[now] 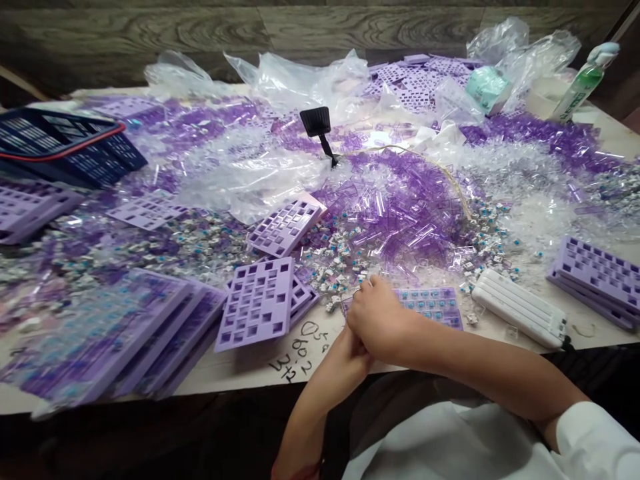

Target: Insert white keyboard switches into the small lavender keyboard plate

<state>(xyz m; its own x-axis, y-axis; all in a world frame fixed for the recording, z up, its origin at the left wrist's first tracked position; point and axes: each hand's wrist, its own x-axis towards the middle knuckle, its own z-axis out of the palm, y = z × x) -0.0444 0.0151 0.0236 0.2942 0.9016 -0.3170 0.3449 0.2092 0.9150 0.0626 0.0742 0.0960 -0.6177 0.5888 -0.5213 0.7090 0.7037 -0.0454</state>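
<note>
My right hand [381, 317] is closed, with its fingers curled over my left hand [351, 353] at the table's front edge. Whatever lies between or under the fingers is hidden. Beneath and beside the hands lies a purple plate [453, 310] with rows of blue-and-white switches; its left part is mostly covered. My left hand is below the right one, its fingers mostly out of sight. Loose white-and-blue switches [345, 257] lie just beyond the hands, and a pile of clear purple keycaps [400, 207] spreads behind them.
Purple frames [257, 303] lean to the left, near stacked filled plates [165, 333]. A white device [517, 307] and more purple frames [600, 273] are at right. Farther back are a dark basket [95, 157], a black brush [316, 122], plastic bags [310, 83] and a bottle [580, 90].
</note>
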